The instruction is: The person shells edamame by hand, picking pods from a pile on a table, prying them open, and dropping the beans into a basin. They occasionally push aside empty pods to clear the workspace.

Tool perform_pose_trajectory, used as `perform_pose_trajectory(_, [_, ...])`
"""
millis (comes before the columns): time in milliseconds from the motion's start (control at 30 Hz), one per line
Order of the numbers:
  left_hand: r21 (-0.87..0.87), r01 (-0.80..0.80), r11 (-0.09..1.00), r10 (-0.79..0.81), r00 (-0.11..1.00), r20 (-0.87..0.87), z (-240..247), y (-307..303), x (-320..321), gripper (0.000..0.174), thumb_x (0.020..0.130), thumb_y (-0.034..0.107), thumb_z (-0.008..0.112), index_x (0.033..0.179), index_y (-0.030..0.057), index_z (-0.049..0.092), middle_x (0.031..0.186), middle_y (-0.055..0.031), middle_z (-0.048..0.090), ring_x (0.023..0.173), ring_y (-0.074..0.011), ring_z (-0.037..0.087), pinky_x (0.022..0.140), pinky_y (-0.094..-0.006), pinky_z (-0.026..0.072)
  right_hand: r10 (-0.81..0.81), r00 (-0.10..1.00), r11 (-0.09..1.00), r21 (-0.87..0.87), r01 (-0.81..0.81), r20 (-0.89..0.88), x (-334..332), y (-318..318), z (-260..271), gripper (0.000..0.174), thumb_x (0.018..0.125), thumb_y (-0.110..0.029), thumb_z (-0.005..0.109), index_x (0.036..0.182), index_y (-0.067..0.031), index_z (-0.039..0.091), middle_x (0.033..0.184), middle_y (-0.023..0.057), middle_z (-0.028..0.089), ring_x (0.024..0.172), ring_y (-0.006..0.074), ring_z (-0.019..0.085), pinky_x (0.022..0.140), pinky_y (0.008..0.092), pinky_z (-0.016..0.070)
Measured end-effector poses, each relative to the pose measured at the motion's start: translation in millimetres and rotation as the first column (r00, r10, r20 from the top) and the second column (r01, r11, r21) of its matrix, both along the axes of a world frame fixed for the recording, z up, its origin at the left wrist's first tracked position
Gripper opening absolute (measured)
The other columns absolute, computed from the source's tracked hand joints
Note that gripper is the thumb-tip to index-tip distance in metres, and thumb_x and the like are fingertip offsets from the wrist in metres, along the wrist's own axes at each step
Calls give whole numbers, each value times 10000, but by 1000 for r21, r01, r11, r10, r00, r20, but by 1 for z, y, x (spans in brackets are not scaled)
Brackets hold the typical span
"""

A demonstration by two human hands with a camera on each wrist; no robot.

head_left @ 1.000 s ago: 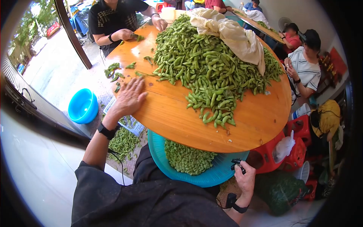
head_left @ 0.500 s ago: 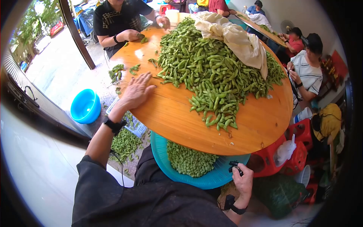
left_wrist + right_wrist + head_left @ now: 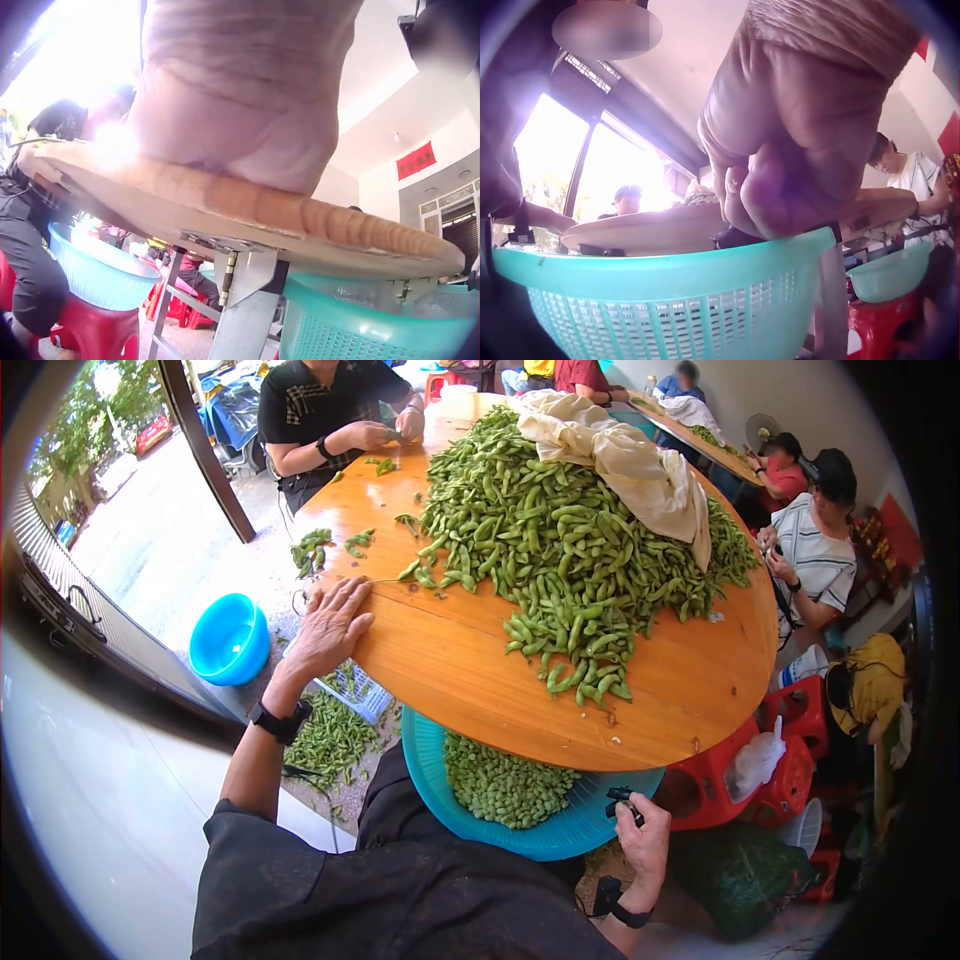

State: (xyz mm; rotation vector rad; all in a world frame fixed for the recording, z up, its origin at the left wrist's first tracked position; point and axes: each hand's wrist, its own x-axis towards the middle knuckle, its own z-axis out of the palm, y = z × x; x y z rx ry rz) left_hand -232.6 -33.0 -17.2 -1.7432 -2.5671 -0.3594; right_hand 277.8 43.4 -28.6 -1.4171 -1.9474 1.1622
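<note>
My left hand [image 3: 330,628] rests with its fingers straight on the left edge of the orange wooden table [image 3: 450,660]. In the left wrist view its heel [image 3: 240,150] presses over the table's rim. A large heap of green soybean pods [image 3: 540,530] covers the tabletop, with a few loose pods [image 3: 440,572] right of my fingertips. My right hand [image 3: 645,835] grips a small black tool [image 3: 625,805], its kind not clear, over the rim of a teal basket [image 3: 430,800]. Shelled green beans [image 3: 510,785] fill part of that basket, under the table edge.
A cream cloth [image 3: 620,450] drapes over the heap. Across the table a person [image 3: 330,420] handles pods. A blue basin [image 3: 229,640], a white crate [image 3: 365,695] and spilled pods [image 3: 330,740] are on the floor at left. Red stools [image 3: 785,770] stand at right.
My left hand has drawn back slightly toward the table's edge, and loose pods now lie off the heap near it. The person opposite has brought both hands together. My right hand has barely moved.
</note>
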Motion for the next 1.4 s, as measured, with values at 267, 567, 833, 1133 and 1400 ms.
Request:
perform_pose_trajectory(267, [-17, -162, 987, 160, 985, -67, -3, 0, -55, 584, 1025, 427, 350, 1472, 53, 389, 1586, -148, 276, 1484, -330, 194, 1190, -539, 121, -27, 999, 1000, 9, 28, -37, 1, 0, -5, 132, 892, -87, 618, 803, 11, 605, 571, -21, 500, 497, 44, 453, 454, 234, 344])
perform_pose_trajectory(567, [441, -117, 890, 129, 992, 3, -1, 44, -82, 272, 902, 124, 623, 1145, 15, 677, 1322, -183, 581, 1285, -374, 491, 1075, -426, 399, -32, 997, 999, -4, 32, -64, 0, 0, -4, 131, 898, -94, 618, 811, 3, 605, 576, -26, 494, 497, 40, 442, 451, 228, 326])
perform_pose_trajectory(833, [284, -82, 955, 105, 992, -68, -2, 112, -63, 160, 826, 51, 619, 962, -11, 677, 1056, -225, 636, 949, -388, 631, 823, -443, 510, -45, 998, 996, -84, 41, -44, 5, 0, -4, 129, 882, -77, 612, 926, 31, 666, 634, 29, 600, 540, 70, 542, 499, 245, 418])
perform_pose_trajectory(1133, [329, -8, 944, -80, 964, 253, 3, 110, -17, 244, 838, 96, 640, 1063, 14, 690, 1011, -185, 648, 948, -366, 633, 853, -428, 498, -50, 998, 996, -69, 47, -46, 2, 1, -4, 122, 885, -81, 613, 908, 31, 658, 615, 19, 585, 538, 63, 534, 496, 240, 412])
perform_pose_trajectory(1400, [239, 260, 936, -312, 926, 214, 14, 112, -3, 235, 923, 182, 590, 1117, 82, 677, 1100, -164, 621, 968, -336, 627, 853, -413, 503, -39, 999, 998, -45, 38, -24, 2, 1, -4, 116, 885, -85, 615, 886, 24, 654, 604, 19, 574, 536, 58, 527, 495, 240, 407])
